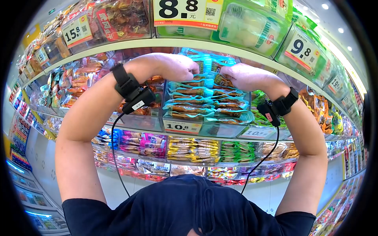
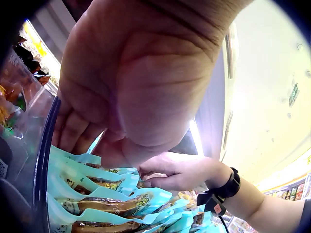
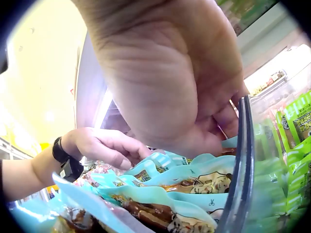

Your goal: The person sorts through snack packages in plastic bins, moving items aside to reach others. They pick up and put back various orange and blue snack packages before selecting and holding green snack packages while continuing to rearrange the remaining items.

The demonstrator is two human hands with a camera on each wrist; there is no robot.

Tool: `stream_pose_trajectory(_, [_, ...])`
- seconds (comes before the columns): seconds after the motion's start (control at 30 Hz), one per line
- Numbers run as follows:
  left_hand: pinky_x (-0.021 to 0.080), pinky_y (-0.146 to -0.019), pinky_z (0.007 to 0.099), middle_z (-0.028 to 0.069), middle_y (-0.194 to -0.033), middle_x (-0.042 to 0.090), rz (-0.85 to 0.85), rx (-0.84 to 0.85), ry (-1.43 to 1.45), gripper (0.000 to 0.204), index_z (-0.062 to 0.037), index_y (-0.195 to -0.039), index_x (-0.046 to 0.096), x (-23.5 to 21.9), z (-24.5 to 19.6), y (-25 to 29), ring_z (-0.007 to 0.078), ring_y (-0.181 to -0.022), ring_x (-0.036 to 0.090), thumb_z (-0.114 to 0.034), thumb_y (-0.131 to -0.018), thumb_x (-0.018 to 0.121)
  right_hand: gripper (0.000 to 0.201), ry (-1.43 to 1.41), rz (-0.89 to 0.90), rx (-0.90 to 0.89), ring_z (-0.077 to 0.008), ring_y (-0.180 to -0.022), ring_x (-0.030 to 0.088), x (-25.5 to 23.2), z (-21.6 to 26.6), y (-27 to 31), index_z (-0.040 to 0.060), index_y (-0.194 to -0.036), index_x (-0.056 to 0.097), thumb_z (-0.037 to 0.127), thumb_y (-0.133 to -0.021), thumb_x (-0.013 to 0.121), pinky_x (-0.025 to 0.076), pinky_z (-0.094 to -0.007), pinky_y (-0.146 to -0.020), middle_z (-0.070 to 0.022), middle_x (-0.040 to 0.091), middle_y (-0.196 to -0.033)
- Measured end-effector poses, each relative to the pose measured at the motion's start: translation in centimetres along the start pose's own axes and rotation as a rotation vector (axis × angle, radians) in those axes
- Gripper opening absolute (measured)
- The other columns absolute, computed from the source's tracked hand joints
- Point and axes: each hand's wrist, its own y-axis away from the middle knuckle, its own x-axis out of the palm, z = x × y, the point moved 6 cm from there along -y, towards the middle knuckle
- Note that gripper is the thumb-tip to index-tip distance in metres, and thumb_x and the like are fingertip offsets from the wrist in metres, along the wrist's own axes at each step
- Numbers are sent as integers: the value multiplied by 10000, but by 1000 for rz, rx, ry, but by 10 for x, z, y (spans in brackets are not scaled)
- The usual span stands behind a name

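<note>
Blue snack packets (image 1: 189,101) stand in two rows in a clear bin with a 10.8 price tag (image 1: 182,126). At the rear of the left row is my left hand (image 1: 177,67), its fingers curled round a packet edge in the left wrist view (image 2: 141,87). My right hand (image 1: 248,76) is at the rear of the right row, fingers bent down among the packets (image 3: 194,187); its fingertips are partly hidden behind the palm in the right wrist view (image 3: 165,82).
A shelf edge (image 1: 157,42) with large price tags (image 1: 187,13) runs just above both hands. Green packets (image 1: 260,98) lie right of the bin, brown and orange ones (image 1: 84,76) left. Lower shelves hold yellow packets (image 1: 193,148) and others.
</note>
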Motion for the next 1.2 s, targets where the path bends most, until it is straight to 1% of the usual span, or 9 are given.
stream_pose_trajectory(0.1, [453,-894,398,176,-1113,627,-17,9,49,350,-58,-1200,570,-5,4,-5,297,-1043,590,-220,-907,467,381,-47,26,2,-383,-979,606,-2,6,1,67,-1215,526,51,-835,493,475,-453,-818,-232,630,-1019])
stream_pose_trajectory(0.2, [457,-885,389,155,-1105,632,-161,-29,83,331,-61,-1181,575,-15,14,-10,287,-1030,594,-231,-910,492,439,-103,108,33,-388,-984,602,-4,10,2,67,-1238,507,29,-801,487,471,-456,-826,-232,629,-1024])
stream_pose_trajectory(0.23, [462,-863,368,136,-1068,635,-275,-56,51,311,-65,-1160,577,-16,23,-12,272,-987,597,-235,-905,525,444,-93,97,18,-387,-985,601,-5,10,2,66,-1236,507,28,-794,488,470,-457,-826,-232,628,-1025])
stream_pose_trajectory(0.43, [466,-767,365,121,-939,612,-392,-45,-214,288,-55,-1083,563,-19,31,-23,265,-882,584,-195,-835,610,478,-70,134,-10,-388,-1000,593,-5,11,3,65,-1249,502,37,-773,488,463,-459,-840,-232,618,-1062])
stream_pose_trajectory(0.63, [422,-646,381,90,-758,535,-470,-41,-195,173,-63,-843,501,-20,34,-31,252,-728,515,-157,-777,630,517,-59,77,-34,-376,-1066,580,-4,8,4,64,-1293,489,40,-777,489,461,-439,-903,-228,609,-1135])
stream_pose_trajectory(0.83, [402,-617,367,77,-687,494,-552,146,-286,117,-69,-756,491,-33,17,-14,240,-654,467,-135,-769,586,509,-50,122,33,-363,-1079,581,-9,10,7,65,-1306,487,52,-797,499,463,-426,-914,-222,612,-1146])
stream_pose_trajectory(1.07, [415,-614,363,71,-696,521,-124,-52,-48,137,-58,-867,542,-22,6,0,199,-674,498,-156,-773,559,507,-42,154,36,-350,-1032,598,-11,13,3,65,-1309,480,54,-803,505,473,-416,-879,-224,619,-1108])
stream_pose_trajectory(1.17, [448,-665,388,108,-787,603,-162,38,43,233,-47,-988,590,-14,12,-3,236,-743,567,-132,-778,532,500,-66,125,-21,-341,-1019,601,-5,8,-1,61,-1299,481,49,-799,502,471,-415,-869,-215,623,-1086])
stream_pose_trajectory(1.2, [455,-693,395,126,-832,619,-109,38,16,275,-48,-1037,584,-13,9,-2,251,-778,582,-127,-781,524,497,-81,116,-46,-338,-1015,601,-7,12,-1,60,-1294,483,47,-798,501,470,-415,-866,-211,625,-1078])
